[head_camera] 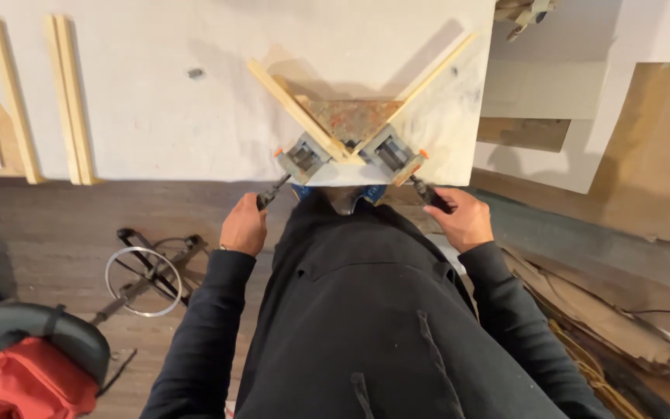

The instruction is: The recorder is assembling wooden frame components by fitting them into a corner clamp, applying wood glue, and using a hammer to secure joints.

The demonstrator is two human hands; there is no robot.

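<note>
Down at the near edge of the white table [157, 132], a grey corner clamp [348, 157] holds two wood strips [292, 105] that meet in a V, one running up to the left and the other up to the right, with a rusty triangular plate [350, 116] between them. Both hands are on the clamp's screw handles, which stick out past the table edge. The left hand [243, 226] is closed round the left handle [271, 192], fingers curled fully about it. The right hand [465, 219] is wrapped the same way round the right handle [431, 195]. More wood strips [67, 97] lie well apart at the table's left. On the floor to the left stand a metal ring [143, 281] and a red bag [29, 380].
</note>
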